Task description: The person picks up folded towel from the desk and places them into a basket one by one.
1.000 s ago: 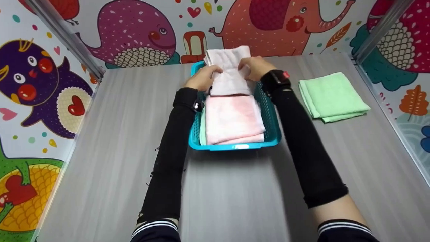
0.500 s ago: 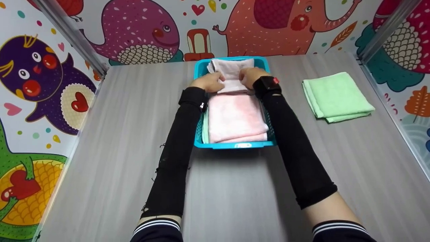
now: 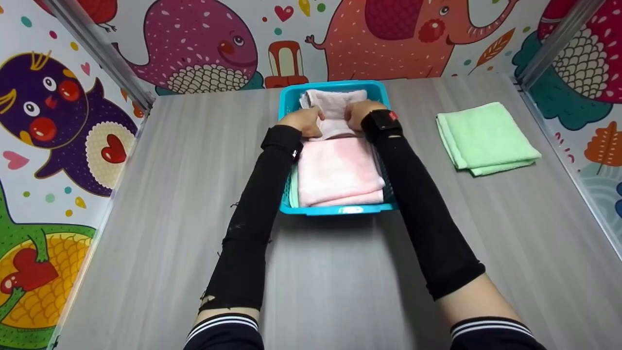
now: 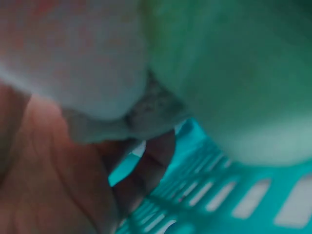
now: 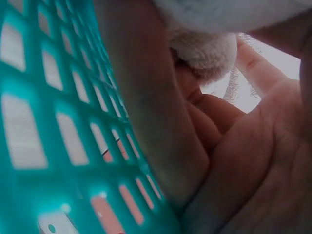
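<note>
A folded pale pinkish-white towel lies in the far half of the teal basket. My left hand grips its left side, thumb on top; the left wrist view shows the curled fingers under the cloth, near the basket's slotted wall. On the opposite side my right hand holds the towel's right edge. Its fingers bend around the cloth in the right wrist view, one of them close along the basket wall. A folded pink towel fills the near half, with a strip of green towel at its left.
Another folded light green towel lies on the grey table to the right of the basket. Walls with cartoon animals close in the back and both sides. The basket's far rim stands near the back wall.
Both hands have lowered the pale towel from above the far rim down into the basket and still hold its sides. During the last half second they have barely moved.
</note>
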`<state>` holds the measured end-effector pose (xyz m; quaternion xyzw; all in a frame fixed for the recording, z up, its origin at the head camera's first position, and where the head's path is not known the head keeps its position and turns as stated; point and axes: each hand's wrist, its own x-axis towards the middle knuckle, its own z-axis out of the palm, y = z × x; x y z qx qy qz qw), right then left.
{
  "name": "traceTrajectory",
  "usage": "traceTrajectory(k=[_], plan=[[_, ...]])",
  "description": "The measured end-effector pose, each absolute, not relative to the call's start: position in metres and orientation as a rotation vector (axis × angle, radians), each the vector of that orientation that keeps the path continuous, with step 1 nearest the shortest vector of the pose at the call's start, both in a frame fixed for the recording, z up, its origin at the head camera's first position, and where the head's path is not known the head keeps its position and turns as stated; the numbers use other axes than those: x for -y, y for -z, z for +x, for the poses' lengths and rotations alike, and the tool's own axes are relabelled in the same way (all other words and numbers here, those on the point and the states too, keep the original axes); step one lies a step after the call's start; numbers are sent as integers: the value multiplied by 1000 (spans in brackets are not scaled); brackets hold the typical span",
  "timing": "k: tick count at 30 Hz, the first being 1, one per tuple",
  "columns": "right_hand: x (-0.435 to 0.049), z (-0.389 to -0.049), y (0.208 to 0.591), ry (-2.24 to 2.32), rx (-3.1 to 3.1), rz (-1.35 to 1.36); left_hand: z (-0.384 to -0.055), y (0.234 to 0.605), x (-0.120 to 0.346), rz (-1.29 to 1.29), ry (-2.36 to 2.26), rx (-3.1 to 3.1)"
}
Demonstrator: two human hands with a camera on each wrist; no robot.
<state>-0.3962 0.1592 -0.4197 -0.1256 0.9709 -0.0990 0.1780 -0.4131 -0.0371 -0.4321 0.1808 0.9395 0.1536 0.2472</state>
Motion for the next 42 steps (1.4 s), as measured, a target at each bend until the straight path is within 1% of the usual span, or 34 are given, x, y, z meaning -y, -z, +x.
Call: traceTrajectory(k=[8,13,18,22,26,32,42], plan=[[-157,-398,423,277,-2742,-322,-419,430,37,538,-382,-2559],[-154,-396,424,178,-2842,-334,-414,434,35,563,-361,-2708],[-147,-400,430,-101,-3104,-414,-408,435,30,748,-167,-3037],[-145,-401,430,-90,-3144,-479,-406,435,25,833,-8,-3111],[-147,-396,426,-17,-3062,-460,-404,434,24,776,29,-3031],[-148,-392,425,-72,-2941,-451,-405,431,25,696,-26,-2860],[-152,-403,435,-124,-2728,-416,-410,430,31,635,-133,-2660]])
